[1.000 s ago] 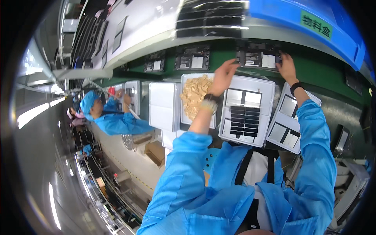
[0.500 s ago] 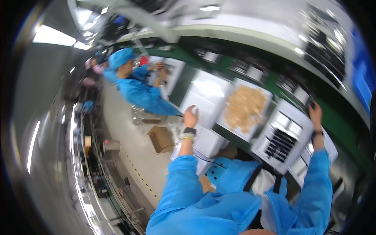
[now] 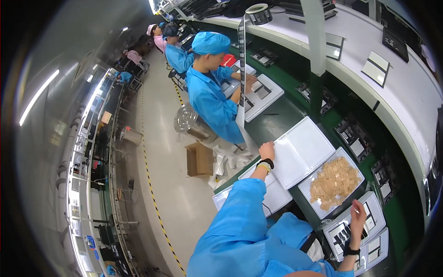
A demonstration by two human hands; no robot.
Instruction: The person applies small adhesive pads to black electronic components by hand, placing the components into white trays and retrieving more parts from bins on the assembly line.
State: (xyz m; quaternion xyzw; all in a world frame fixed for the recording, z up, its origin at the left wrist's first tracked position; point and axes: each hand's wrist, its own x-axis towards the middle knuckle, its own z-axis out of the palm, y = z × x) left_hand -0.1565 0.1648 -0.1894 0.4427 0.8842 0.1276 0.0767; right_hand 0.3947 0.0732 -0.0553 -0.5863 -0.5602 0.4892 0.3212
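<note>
At the near left edge of a white tray (image 3: 302, 150), my left hand (image 3: 266, 151) is closed, its curled fingers against the rim. The tray's visible inside is bare white. My right hand (image 3: 357, 219) hovers over another white tray (image 3: 376, 210) that carries black strips (image 3: 342, 234) and light pieces. Its fingers are apart and nothing shows in them. Between the two hands lies a white tray (image 3: 302, 187) heaped with small tan pieces (image 3: 336, 183).
Black electronic units (image 3: 353, 136) line the green bench (image 3: 272, 124). A grey post (image 3: 315, 37) rises before the white shelf (image 3: 350, 27). On the left a co-worker in blue (image 3: 212, 101) works over a tray. A cardboard box (image 3: 199, 159) sits on the floor.
The view has swung left, showing more of the aisle and co-workers. My left hand has gone from over the white surface to the tray's edge; my right hand has moved over the strip tray.
</note>
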